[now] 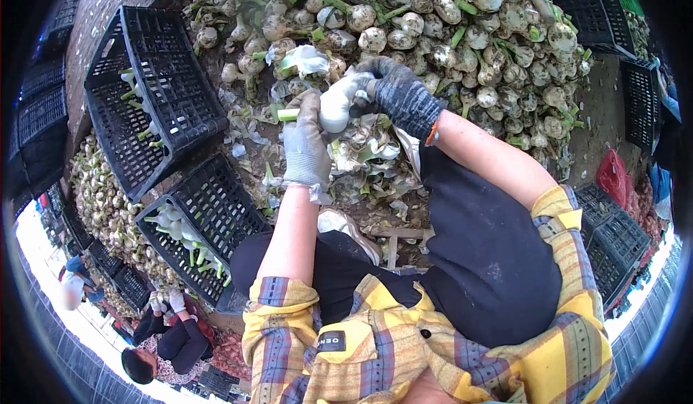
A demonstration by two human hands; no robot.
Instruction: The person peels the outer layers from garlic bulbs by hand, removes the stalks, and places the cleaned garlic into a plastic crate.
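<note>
My left hand, in a pale grey glove, grips a white peeled onion bulb with a short green stalk stub sticking out to the left. My right hand, in a dark knitted glove, closes over the top of the same bulb, pinching its outer skin. Both hands meet above a litter of peeled skins. Behind them lies a big heap of dirty unpeeled onions.
Two black plastic crates stand at the left, the upper one and the lower one, each holding a few cleaned bulbs. More black crates sit at the right. Another person crouches at the lower left beside more onions.
</note>
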